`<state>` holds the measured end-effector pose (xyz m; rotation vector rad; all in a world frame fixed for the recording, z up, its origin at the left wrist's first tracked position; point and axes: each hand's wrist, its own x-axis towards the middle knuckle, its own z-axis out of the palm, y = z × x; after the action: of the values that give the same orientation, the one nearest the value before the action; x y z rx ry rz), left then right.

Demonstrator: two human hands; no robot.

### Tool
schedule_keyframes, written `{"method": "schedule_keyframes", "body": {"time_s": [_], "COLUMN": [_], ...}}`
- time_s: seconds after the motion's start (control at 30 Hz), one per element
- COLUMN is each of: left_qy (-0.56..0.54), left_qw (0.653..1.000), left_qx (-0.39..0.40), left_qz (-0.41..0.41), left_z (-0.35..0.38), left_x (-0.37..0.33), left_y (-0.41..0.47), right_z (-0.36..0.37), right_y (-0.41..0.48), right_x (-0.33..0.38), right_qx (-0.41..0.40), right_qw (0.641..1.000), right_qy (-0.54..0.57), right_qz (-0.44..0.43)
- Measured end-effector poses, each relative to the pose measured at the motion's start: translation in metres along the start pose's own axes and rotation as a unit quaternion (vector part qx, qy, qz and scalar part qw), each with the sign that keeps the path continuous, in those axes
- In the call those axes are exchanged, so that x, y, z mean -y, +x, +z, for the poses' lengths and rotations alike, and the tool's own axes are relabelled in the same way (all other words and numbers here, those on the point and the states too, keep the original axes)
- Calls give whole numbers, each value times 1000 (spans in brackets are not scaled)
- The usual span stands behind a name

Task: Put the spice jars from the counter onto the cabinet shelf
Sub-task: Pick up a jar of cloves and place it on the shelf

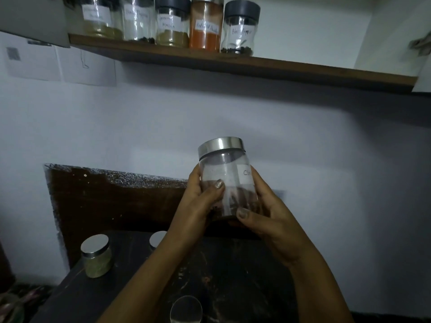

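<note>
With left hand and right hand, gripped steel-lidded jar upright, well below shelf; bare space up-right, beside black-lidded jar.

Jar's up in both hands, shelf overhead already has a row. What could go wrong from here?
The shelf is well above the steel-lidded jar; left hand and right hand grip low on its clear body, so it could slip on the reach up.
Set too far left, it may knock the black pepper jar ending the row; bare board lies to that jar's right.
On the way down, the left forearm could catch the counter jar half hidden behind it.
</note>
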<state>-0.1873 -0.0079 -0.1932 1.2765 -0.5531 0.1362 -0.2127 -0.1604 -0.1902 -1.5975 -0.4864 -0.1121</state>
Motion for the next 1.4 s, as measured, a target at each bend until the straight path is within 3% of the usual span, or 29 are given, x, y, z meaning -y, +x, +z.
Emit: {"method": "schedule_keyframes", "body": {"time_s": [0.2,0.4,0.7,1.13,1.4], "left_qy": [209,183,204,302,379], "left_qw": [976,978,973,942,915], "left_qx": [61,96,106,150,103], "left_qz": [1,-7,-11,13,92], "left_z": [-5,-7,-6,4,30], "left_x": [-7,-14,-6,-15,-50], "left_y": [-2,-9,-10,22,86], "right_z": [7,5,-15,-36,-61], "right_y": [-1,-4,-17,0,47], "right_x": [7,11,28,25,73], "right_qx": [-68,-23,-10,-37,-116], "right_qw": [995,990,958,964,933], "right_qy": [-73,-135,-278,-262,-339], "right_qz": [-18,-19,64,28,-41]}}
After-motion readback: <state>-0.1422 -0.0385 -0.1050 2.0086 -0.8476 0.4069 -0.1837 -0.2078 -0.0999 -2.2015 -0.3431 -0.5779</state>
